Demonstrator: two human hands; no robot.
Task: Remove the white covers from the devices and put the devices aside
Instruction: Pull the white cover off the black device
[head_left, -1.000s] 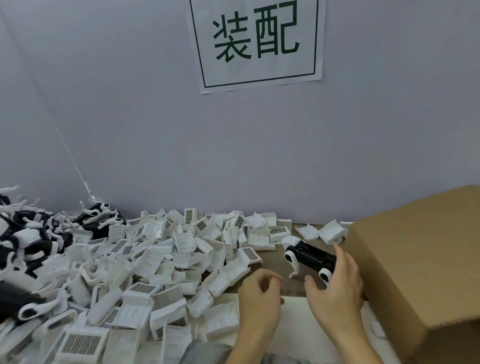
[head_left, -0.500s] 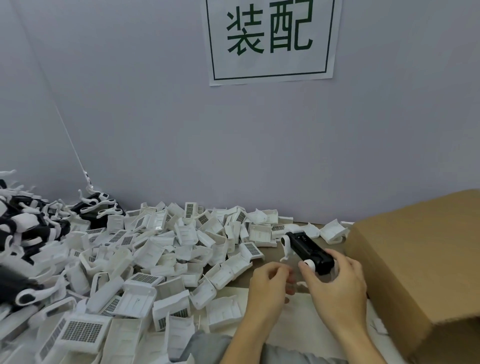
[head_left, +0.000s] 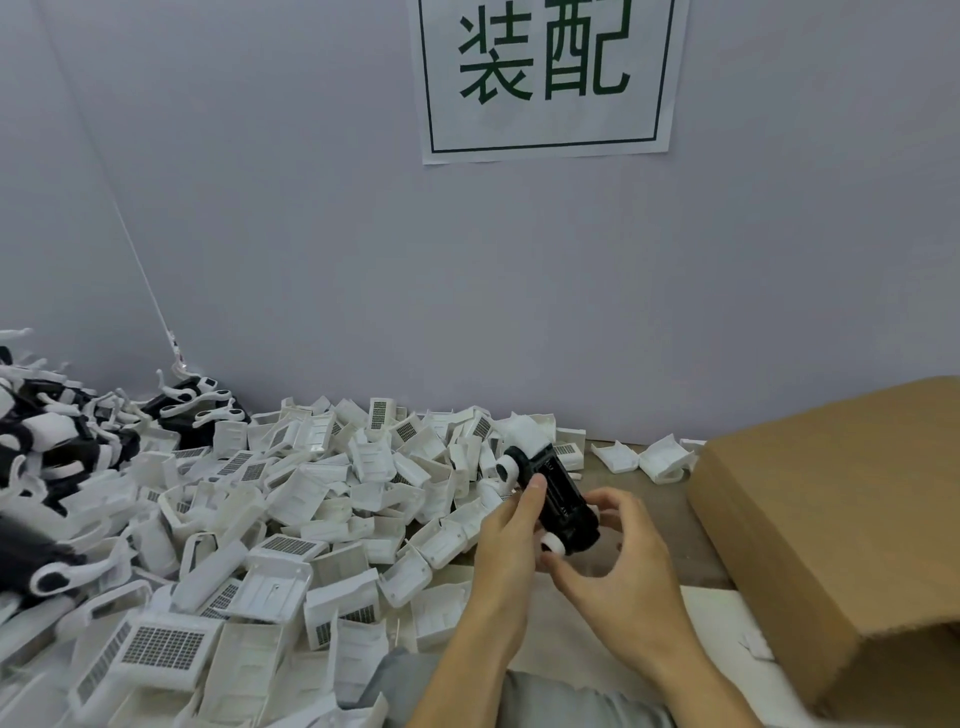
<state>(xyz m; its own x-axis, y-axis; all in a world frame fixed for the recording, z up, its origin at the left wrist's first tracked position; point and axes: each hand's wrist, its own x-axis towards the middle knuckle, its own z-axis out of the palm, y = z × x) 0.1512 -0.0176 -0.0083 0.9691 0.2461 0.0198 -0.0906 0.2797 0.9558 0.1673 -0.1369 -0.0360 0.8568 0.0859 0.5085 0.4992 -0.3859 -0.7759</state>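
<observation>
I hold a black device (head_left: 563, 501) with white round ends over the table, tilted with one end pointing away from me. My left hand (head_left: 506, 540) grips its left side, thumb lying on the top face. My right hand (head_left: 618, 561) curls around its near right end, fingers above and thumb below. A big heap of loose white covers (head_left: 291, 519) with grid labels fills the table to the left. Black and white devices (head_left: 57, 447) are piled at the far left.
A large brown cardboard box (head_left: 841, 530) stands close on the right. Two white covers (head_left: 644, 457) lie by the wall beside it. A grey wall with a paper sign (head_left: 545, 78) closes the back. White paper (head_left: 717, 618) covers the table near me.
The device has come closer to me and turned more end-on. My left hand, which was apart from it and curled, now grips its left side. The camera has tilted slightly.
</observation>
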